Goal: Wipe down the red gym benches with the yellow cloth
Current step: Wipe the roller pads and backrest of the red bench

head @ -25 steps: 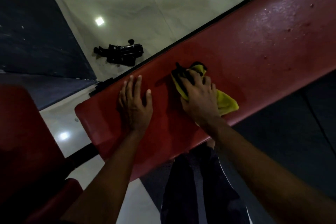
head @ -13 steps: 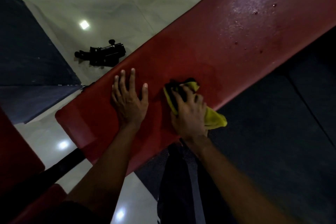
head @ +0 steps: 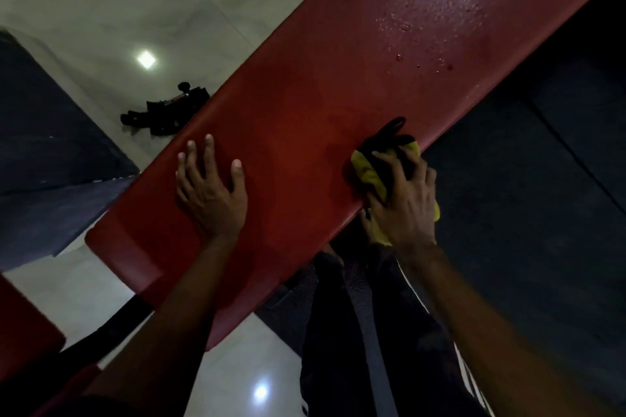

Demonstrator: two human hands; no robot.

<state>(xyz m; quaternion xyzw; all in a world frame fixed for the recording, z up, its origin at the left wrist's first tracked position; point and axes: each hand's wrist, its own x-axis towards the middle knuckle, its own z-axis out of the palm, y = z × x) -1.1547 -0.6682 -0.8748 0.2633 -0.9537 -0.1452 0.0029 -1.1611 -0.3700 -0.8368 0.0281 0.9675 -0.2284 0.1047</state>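
A long red gym bench (head: 321, 105) runs diagonally from the lower left to the upper right. My left hand (head: 211, 191) lies flat on its pad near the lower end, fingers spread. At the bench's near edge, my right hand (head: 403, 203) presses a crumpled yellow cloth (head: 367, 173) with a black part against the pad; some cloth hangs over the edge under my palm. Wet droplets (head: 423, 10) glisten on the pad farther up.
A black piece of equipment (head: 166, 113) lies on the pale tiled floor (head: 101, 3) beyond the bench. Dark rubber mats (head: 525, 196) cover the floor at right and left. Another red pad (head: 23, 325) shows at the lower left. My dark trousers (head: 366, 349) are below the bench.
My right hand has slid the cloth from the middle of the pad across to its near edge. My left hand has stayed flat on the pad. The view has shifted.
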